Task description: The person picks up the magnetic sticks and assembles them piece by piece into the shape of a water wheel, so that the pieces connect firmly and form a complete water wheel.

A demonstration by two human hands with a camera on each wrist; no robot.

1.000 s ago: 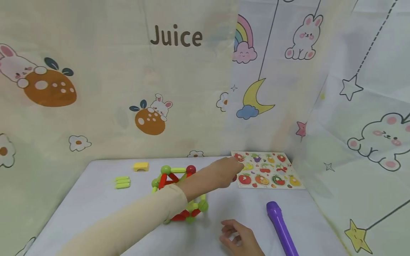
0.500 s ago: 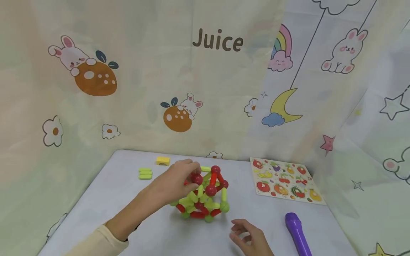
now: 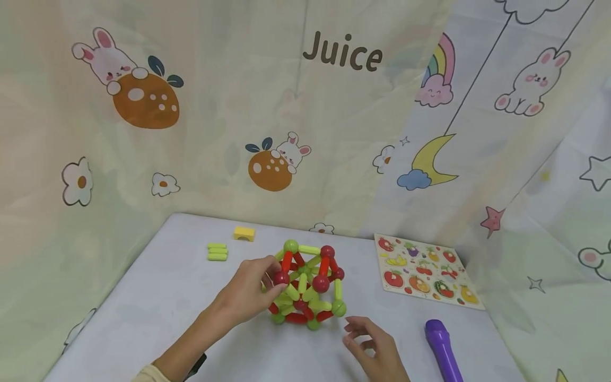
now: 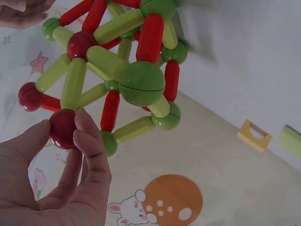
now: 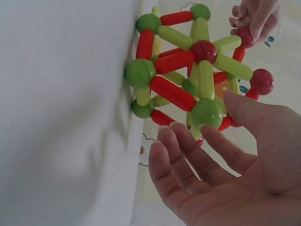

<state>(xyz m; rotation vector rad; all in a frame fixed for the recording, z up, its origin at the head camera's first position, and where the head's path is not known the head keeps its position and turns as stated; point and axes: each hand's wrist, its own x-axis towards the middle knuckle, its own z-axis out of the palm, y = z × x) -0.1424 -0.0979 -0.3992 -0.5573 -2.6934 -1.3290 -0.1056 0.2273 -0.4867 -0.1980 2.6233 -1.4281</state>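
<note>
A magnetic rod-and-ball frame (image 3: 300,305) of yellow-green and red rods with green and red balls stands mid-table. My left hand (image 3: 245,289) is at its left side, pinching a glossy red ball (image 4: 62,129) between thumb and fingers. In the left wrist view the ball sits against the end of a yellow-green rod (image 4: 74,84). My right hand (image 3: 377,345) is by the frame's front right corner, fingers loosely bent and holding nothing. In the right wrist view its fingertips come close to a green ball (image 5: 207,113); whether they touch it I cannot tell.
Several loose yellow-green rods (image 3: 217,252) lie at the back left, near a yellow arch block (image 3: 244,233). A fruit-picture board (image 3: 425,270) lies at the back right. Along the right side is a purple microphone-shaped toy (image 3: 443,347). Printed curtains stand behind the table (image 3: 157,286).
My left hand has come back leftward from beside the fruit board, with a red ball, to the frame's left side, then slightly lower. The right hand keeps its pose. The head view has turned left.
</note>
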